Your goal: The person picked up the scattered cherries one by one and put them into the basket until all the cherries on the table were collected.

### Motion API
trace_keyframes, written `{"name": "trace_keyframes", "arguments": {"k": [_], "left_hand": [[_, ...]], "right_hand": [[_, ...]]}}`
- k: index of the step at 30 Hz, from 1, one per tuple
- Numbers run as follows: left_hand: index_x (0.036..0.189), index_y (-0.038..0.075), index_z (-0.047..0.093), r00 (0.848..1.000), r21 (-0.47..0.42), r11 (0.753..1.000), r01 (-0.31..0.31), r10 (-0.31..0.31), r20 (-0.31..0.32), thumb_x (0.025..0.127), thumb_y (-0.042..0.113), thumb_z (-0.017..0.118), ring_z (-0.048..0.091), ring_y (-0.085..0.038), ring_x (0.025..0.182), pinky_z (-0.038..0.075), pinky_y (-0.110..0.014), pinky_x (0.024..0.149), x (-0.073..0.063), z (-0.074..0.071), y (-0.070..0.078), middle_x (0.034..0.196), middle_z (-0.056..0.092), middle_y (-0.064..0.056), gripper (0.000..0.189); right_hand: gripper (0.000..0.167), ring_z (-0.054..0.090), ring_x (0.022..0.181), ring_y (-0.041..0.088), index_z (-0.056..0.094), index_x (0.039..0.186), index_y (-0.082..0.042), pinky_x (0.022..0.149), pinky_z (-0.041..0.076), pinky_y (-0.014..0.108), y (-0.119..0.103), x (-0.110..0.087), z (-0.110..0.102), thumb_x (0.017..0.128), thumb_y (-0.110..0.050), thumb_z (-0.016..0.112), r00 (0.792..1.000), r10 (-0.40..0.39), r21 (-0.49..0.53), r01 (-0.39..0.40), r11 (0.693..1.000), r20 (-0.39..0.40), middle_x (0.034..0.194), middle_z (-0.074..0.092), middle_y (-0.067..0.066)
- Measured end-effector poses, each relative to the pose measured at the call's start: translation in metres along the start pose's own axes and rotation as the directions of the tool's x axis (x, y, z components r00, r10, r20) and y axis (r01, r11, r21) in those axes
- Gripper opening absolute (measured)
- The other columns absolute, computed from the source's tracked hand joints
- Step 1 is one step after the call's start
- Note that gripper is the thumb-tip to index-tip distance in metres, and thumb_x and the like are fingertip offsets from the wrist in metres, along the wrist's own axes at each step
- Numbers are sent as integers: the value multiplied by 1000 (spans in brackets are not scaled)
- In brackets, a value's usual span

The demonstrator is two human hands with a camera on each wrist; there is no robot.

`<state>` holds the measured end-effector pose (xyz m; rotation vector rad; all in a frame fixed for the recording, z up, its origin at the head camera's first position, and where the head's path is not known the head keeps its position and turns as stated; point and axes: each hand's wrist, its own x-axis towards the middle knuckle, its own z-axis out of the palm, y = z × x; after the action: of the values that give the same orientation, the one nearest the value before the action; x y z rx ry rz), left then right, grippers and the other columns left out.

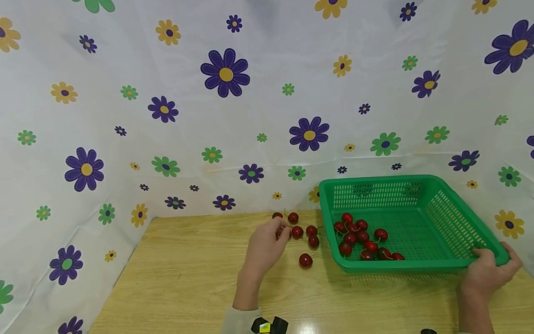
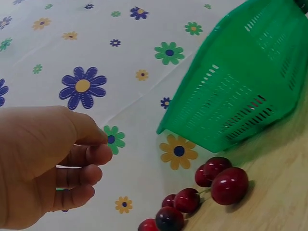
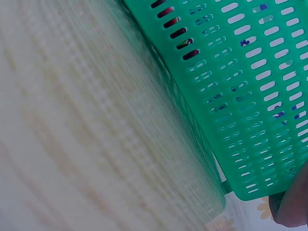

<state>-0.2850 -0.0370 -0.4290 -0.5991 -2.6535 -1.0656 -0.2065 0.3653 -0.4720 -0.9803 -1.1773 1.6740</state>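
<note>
My left hand (image 1: pixel 267 243) is over the tabletop beside several loose dark red cherries (image 1: pixel 306 260). Its fingers curve loosely towards the thumb, and the left wrist view shows this hand (image 2: pixel 48 166) holding nothing, with cherries (image 2: pixel 230 186) to its right. Part of one cherry is hidden behind the fingertips in the head view. On the right, a green plastic basket (image 1: pixel 406 265) has more cherries (image 1: pixel 362 236) gathered in its left part. My right hand (image 1: pixel 486 273) grips the basket's front right corner, thumb over the rim. Slotted basket walls (image 3: pixel 255 120) fill much of the right wrist view.
A white sheet with printed flowers (image 1: pixel 267 106) hangs behind the wooden table (image 1: pixel 179 269) and at its sides. Loose cherries lie close to the basket's left wall, and the basket's back edge is near the sheet.
</note>
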Motion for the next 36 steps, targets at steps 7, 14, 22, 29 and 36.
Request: {"name": "trace_keyframes", "arguments": {"k": [7, 14, 22, 29, 36], "left_hand": [[99, 11, 73, 992, 106, 994, -31, 17, 128, 97, 16, 62, 55, -11, 67, 47, -25, 60, 13, 24, -3, 87, 70, 1, 12], [112, 15, 72, 943, 213, 976, -50, -24, 332, 95, 10, 60, 47, -9, 61, 37, -24, 52, 24, 50, -15, 90, 70, 2, 22], [110, 15, 70, 920, 247, 968, -47, -55, 389, 95, 8, 62, 44, -11, 60, 37, -25, 53, 29, 60, -20, 77, 59, 4, 18], [94, 13, 69, 917, 239, 969, -67, -34, 397, 94, 8, 63, 48, -11, 62, 42, -26, 56, 32, 64, -20, 75, 59, 3, 8], [90, 10, 68, 915, 260, 963, -69, -43, 401, 93, 5, 63, 52, -11, 69, 46, -27, 61, 32, 72, -27, 83, 64, 1, 8]], "right_hand": [[53, 38, 115, 5, 43, 136, -23, 88, 33, 8, 1, 1, 1, 90, 3, 42, 1000, -13, 38, 13, 999, 2, 136, 39, -5], [50, 40, 106, 6, 44, 132, -22, 80, 36, 13, 5, -1, 2, 90, 6, 41, 1000, 6, 68, -8, 998, 20, 132, 41, -4], [50, 41, 107, 6, 46, 132, -21, 81, 38, 14, 3, 0, 5, 90, 6, 41, 1000, -28, 62, 27, 998, 8, 131, 42, -3], [50, 41, 106, 6, 46, 133, -21, 79, 38, 14, 2, 2, 3, 91, 6, 41, 1000, -28, 62, 28, 998, -4, 133, 42, -2], [51, 39, 112, 5, 45, 135, -23, 84, 35, 14, 2, 2, 1, 91, 3, 41, 1000, -16, 20, 16, 1000, -13, 136, 39, -4]]}}
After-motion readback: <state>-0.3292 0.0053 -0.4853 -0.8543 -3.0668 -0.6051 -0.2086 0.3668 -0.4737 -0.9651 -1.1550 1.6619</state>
